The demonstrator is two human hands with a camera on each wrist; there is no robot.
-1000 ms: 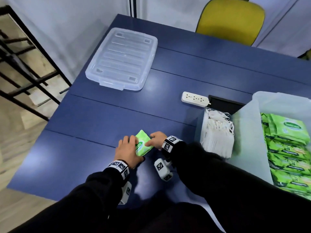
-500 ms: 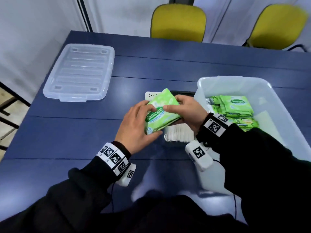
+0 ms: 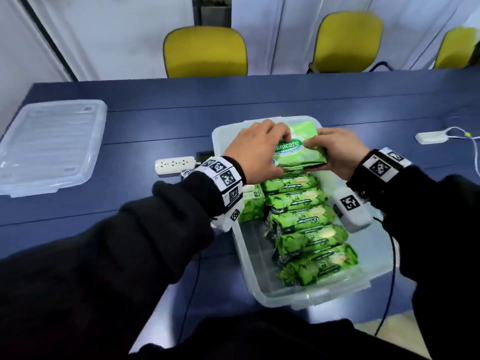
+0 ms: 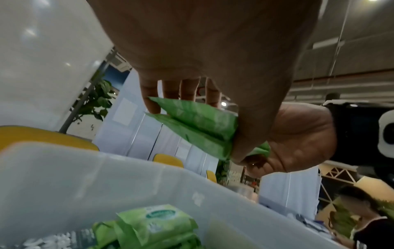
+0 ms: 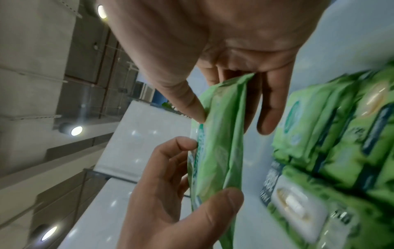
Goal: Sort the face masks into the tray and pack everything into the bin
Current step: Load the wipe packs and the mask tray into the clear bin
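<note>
A green wipes pack (image 3: 298, 152) hangs over the far end of the clear plastic bin (image 3: 249, 258). My left hand (image 3: 259, 149) grips its left end and my right hand (image 3: 335, 149) its right end. In the left wrist view the fingers of my left hand (image 4: 213, 50) pinch the pack (image 4: 198, 124) above the bin (image 4: 85, 176). In the right wrist view my right hand (image 5: 213, 42) holds the pack (image 5: 221, 134) by thumb and fingers. A row of several green packs (image 3: 311, 237) lies inside the bin. No face masks are in view.
The bin's clear lid (image 3: 49, 144) lies at the table's far left. A white power strip (image 3: 175, 165) sits left of the bin. A white adapter with a cable (image 3: 432, 137) lies at the right. Yellow chairs (image 3: 205, 51) stand behind the table.
Both hands lifted the green pack off the table and carried it right, to above the bin's far end. The stack of white masks has gone out of view.
</note>
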